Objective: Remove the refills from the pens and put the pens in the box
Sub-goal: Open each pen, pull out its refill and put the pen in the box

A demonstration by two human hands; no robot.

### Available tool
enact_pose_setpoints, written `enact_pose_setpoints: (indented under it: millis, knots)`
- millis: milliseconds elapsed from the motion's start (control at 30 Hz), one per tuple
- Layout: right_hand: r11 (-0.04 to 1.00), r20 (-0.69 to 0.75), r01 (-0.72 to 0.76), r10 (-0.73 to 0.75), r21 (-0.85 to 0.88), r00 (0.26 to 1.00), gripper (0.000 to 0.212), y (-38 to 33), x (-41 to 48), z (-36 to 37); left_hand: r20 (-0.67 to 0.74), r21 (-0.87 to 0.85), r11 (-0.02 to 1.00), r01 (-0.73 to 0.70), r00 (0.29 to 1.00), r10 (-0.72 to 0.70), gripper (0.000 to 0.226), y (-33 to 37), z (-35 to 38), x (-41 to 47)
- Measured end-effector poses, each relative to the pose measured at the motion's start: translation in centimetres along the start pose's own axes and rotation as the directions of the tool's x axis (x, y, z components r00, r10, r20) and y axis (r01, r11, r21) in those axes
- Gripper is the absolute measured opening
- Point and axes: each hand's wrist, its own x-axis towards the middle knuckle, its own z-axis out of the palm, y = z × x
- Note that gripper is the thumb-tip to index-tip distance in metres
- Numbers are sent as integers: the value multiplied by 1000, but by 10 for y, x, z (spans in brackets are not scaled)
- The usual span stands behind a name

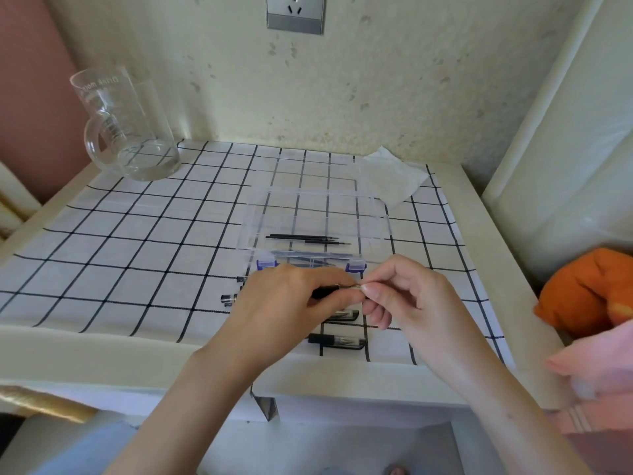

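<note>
My left hand (287, 303) grips the pen (325, 290), held crosswise; my right hand (400, 296) pinches its right-hand tip, so I'd pull rightward.

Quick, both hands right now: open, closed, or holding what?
Left hand: grips the black pen.
Right hand: pinches that pen's silver tip end.

Far wall: cream wall (376, 80), speckled with faint grey marks.
Socket: grey socket (295, 15) high on that wall, near the middle.
Table: cream table (102, 354) against the wall, covered by a white cloth (137, 234) with a black grid.
Left: pink panel (30, 97) beside the wall; gold trim (41, 402) at the near corner.
Right: white padded side (565, 149), an orange cushion (589, 293) and pink fabric (599, 358) nearer.
Light: soft and even across the table.
</note>
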Motion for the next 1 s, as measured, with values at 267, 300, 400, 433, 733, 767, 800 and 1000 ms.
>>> enact_pose_setpoints:
  millis: [267, 300, 400, 433, 733, 767, 800, 1000]
  knots:
    - [910, -57, -142, 130, -389, 990, 11, 16, 1, -6, 91, -48, 982, 185, 979, -180, 21, -23, -15, 2]
    - [888, -42, -131, 126, -440, 991, 9, 16, 0, -3, 88, -88, 977, 195, 978, -188, 18, -23, -16, 2]
    - [868, 15, -89, 110, -489, 994, 5, 15, -1, 7, 112, -140, 970, 197, 977, -182, 18, -18, -12, 2]
    - [865, 29, -74, 101, -497, 994, 6, 15, -1, 10, 109, -150, 970, 190, 978, -175, 18, -17, -11, 2]
    - [980, -77, -149, 139, -131, 987, 17, 5, 3, 11, 33, -183, 977, 109, 994, -105, 13, -17, -8, 4]
    - [983, -87, -167, 160, -74, 983, 19, 2, 4, 10, 29, -185, 977, 104, 995, -100, 13, -17, -8, 5]
    - [982, -79, -187, 183, -43, 980, 21, 0, 6, 9, 25, -184, 978, 98, 995, -95, 13, -17, -8, 5]
    - [973, 52, -211, 216, -90, 975, 16, -16, 24, 0, 5, -161, 986, 47, 999, -47, 13, -18, -8, 7]
